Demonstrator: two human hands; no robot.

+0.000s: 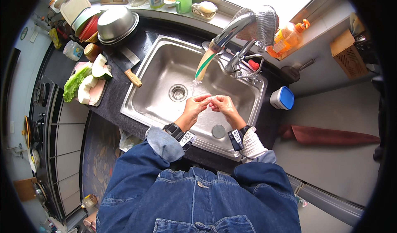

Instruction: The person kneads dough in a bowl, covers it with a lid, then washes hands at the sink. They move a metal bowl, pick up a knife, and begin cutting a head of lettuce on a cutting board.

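Observation:
My left hand (pixel 194 109) and my right hand (pixel 225 108) meet at the fingertips above a stainless steel sink (pixel 161 100). Both look wet, with fingers curled together; whether something small is between them cannot be made out. Just beyond them, water runs from a soft sleeve with a green stripe (pixel 205 65) fitted on the chrome faucet (pixel 235 28). The drain strainer (pixel 178 93) lies left of the stream. A round grey disc (pixel 218 131) sits in the basin below my right hand.
On the left counter lie a wooden-handled cleaver (pixel 133 78), lettuce (pixel 76 81) and cut pieces of melon (pixel 86 89). Upturned metal bowls (pixel 114 20) stand behind. At right are a blue-lidded tub (pixel 282 98) and an orange pump bottle (pixel 288 37).

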